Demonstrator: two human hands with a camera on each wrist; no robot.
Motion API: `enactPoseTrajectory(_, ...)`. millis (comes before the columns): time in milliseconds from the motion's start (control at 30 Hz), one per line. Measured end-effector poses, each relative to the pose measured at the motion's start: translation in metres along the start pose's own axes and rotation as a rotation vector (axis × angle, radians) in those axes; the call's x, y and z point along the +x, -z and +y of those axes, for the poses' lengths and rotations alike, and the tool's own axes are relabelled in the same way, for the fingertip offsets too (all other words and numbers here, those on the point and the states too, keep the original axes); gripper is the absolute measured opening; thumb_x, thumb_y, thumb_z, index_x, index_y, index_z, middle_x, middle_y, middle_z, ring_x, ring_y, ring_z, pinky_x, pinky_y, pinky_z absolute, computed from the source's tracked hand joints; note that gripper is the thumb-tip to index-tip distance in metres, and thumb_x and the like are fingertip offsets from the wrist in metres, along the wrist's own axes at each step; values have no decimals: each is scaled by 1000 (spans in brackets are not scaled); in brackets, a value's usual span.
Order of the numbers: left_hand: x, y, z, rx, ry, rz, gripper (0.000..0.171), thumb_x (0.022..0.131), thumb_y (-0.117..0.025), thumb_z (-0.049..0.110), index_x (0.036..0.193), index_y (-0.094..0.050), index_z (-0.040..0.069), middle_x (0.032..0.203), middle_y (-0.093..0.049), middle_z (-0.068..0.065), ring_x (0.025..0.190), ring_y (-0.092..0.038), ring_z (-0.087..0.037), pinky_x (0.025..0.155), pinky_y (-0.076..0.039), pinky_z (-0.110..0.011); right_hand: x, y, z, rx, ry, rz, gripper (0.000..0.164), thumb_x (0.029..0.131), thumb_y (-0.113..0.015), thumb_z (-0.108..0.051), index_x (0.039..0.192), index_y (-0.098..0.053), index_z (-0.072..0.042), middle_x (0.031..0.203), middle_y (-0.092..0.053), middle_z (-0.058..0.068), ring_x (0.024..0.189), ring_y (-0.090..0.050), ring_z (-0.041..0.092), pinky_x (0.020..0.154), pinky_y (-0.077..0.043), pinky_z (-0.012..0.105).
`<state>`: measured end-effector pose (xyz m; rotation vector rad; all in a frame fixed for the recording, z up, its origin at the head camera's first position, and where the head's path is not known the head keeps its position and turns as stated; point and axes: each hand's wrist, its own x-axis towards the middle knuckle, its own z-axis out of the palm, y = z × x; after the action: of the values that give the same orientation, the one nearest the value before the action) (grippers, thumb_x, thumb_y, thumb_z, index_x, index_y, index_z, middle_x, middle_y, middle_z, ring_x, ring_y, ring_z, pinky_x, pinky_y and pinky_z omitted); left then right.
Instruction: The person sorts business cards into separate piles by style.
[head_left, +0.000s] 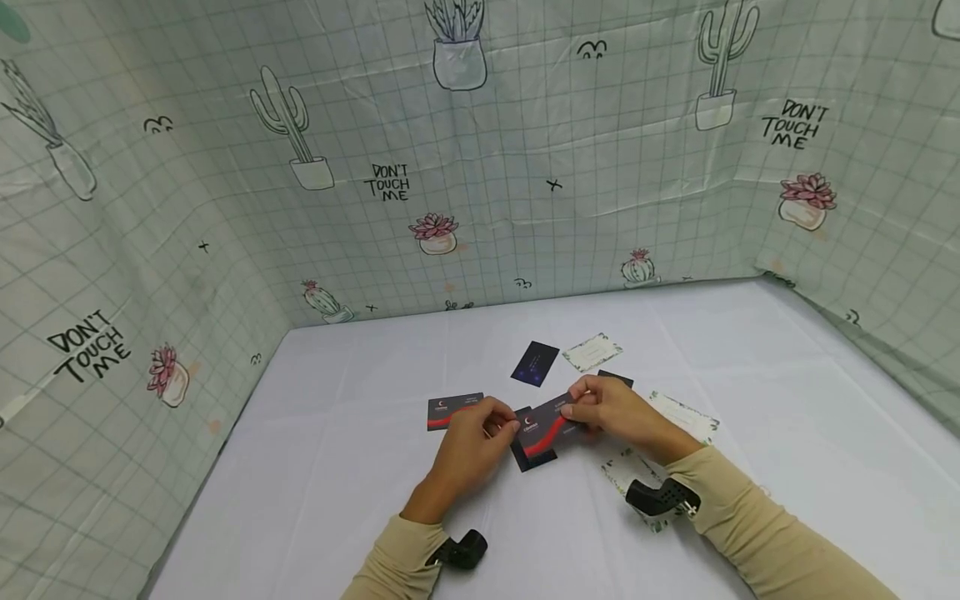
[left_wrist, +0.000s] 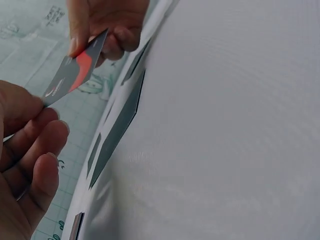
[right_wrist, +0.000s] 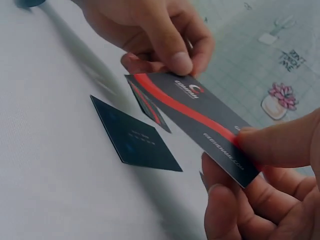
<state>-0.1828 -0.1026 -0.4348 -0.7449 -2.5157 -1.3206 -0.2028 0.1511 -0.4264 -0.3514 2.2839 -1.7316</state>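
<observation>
A dark grey business card (head_left: 542, 427) with a red wave and a small logo is held up between both hands. My left hand (head_left: 472, 446) pinches its left end between thumb and finger. The right hand (head_left: 618, 410) grips the opposite end, thumb on the printed face and fingers underneath. Below the held card a dark card (right_wrist: 137, 137) lies on the table, partly hidden from above. Left of it, another grey card with a red wave (head_left: 448, 408) lies flat, close behind the left hand.
Beyond the hands lie a dark blue card (head_left: 536, 364) and a white leaf-bordered card (head_left: 592, 352). More white cards (head_left: 684, 415) lie around the right forearm, one partly under it. A dark card (head_left: 618, 378) peeks out behind the right hand. Patterned cloth (head_left: 495, 167) walls the white table (head_left: 315, 467).
</observation>
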Motion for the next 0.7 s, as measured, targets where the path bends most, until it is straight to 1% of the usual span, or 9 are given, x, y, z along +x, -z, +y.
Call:
enactPoseTrajectory(67,1,0,1,-19,18,30,6,91,-72,8,97,-70,7,80,-63,5,70,-57,-8,64,-49,-24,0,-2,-2,9,4,37,25,93,-71,-15,104,-57,4,80,-68,5,68,-57,15,62,-50,28)
enactPoseTrajectory(167,1,0,2,-75,58,47,13,90,-72,6,103,-69,8,84,-64,3,72,-57,-9,65,-49,-23,-2,-6,-5,26,3,81,27,92,-72,-15,105,-57,4,82,-70,5,67,-58,16,62,-51,29)
enactPoseTrajectory(267,1,0,4,-148,97,36,25,88,-73,3,112,-68,6,93,-64,-1,75,-62,-10,67,-51,-22,-3,-10,-7,59,-6,116,27,92,-72,-14,105,-56,4,83,-71,5,65,-59,16,63,-52,30)
enactPoseTrajectory(367,1,-1,5,-196,110,6,39,86,-74,0,123,-65,1,103,-62,-7,79,-66,-13,69,-53,-21,-4,-12,-8,84,5,134,28,92,-72,-14,106,-56,4,84,-71,6,65,-60,16,64,-53,30)
enactPoseTrajectory(433,2,-1,5,-209,109,-15,48,84,-75,-2,129,-61,-2,108,-59,-9,82,-67,-15,70,-54,-21,-5,-12,-8,95,14,141,30,93,-72,-15,108,-55,5,86,-71,7,66,-61,16,65,-54,30)
enactPoseTrajectory(533,2,-2,5,-205,115,-38,54,83,-76,-2,134,-58,-3,111,-57,-10,85,-67,-16,73,-54,-20,-5,-13,-8,91,28,143,33,93,-72,-16,112,-55,6,89,-73,10,67,-62,17,66,-55,30)
enactPoseTrajectory(600,2,-1,6,-203,123,-44,56,83,-76,-3,135,-57,-3,111,-56,-10,86,-66,-16,73,-54,-20,-5,-13,-8,92,42,144,37,93,-73,-15,116,-54,8,90,-73,12,70,-64,18,66,-56,31)
enactPoseTrajectory(700,2,-1,5,-221,133,-28,56,83,-75,-3,136,-57,-3,111,-56,-10,86,-67,-15,72,-54,-19,-5,-14,-8,79,72,147,45,91,-73,-11,125,-52,10,90,-72,15,72,-65,19,66,-56,31)
